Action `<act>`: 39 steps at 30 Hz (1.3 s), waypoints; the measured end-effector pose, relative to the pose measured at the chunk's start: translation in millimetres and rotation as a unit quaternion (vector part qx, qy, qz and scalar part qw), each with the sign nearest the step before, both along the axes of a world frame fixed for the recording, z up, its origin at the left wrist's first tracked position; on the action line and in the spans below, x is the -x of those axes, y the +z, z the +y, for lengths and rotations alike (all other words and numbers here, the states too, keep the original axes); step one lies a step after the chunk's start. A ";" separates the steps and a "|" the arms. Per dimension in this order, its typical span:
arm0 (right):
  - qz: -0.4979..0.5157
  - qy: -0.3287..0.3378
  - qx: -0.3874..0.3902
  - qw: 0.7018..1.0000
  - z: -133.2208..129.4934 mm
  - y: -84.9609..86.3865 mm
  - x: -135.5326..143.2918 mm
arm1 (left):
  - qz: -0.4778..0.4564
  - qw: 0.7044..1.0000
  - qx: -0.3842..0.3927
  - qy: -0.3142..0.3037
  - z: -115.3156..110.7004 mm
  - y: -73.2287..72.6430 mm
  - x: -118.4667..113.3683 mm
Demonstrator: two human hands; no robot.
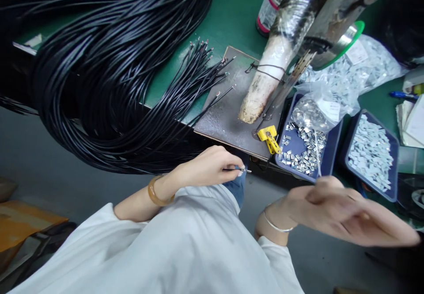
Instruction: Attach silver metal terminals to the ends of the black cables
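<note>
My left hand (217, 166) is closed in a pinch around a thin black cable (232, 168), whose stripped end pokes out to the right past the fingertips. The hand is just in front of the table edge. My right hand (344, 212) is off to the right, below the two blue trays, and is smeared by motion. Whether its fingers hold anything cannot be made out. Nearest to it are a blue tray (336, 152) of small shiny metal clips (303, 152) and a second blue tray (394, 170) full of pale flat pieces (371, 152).
A big bundle of black cables (109, 64) hangs over the green table's edge at left. A dark board (225, 117) carries a yellow clamp-like piece (270, 139) beside a wrapped tube (265, 77). Behind stand a bottle (268, 11), a solder wire spool (347, 42) and plastic bags (371, 64).
</note>
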State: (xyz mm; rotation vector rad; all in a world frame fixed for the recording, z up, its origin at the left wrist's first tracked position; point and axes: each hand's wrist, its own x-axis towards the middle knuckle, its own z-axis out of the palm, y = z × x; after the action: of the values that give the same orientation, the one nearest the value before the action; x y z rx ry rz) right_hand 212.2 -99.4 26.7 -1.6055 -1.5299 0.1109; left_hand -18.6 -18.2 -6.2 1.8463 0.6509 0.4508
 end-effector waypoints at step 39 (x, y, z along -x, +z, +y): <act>0.143 -0.019 -0.001 0.989 26.3 -5.8 27.5 | -0.290 0.855 0.384 0.194 -0.5 -7.0 -17.2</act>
State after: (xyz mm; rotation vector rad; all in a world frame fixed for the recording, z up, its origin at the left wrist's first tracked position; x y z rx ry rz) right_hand 184.8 -73.1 20.9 -1.5410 -1.2773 0.3060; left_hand -1.3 -18.8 -13.2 0.7504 0.6468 0.8276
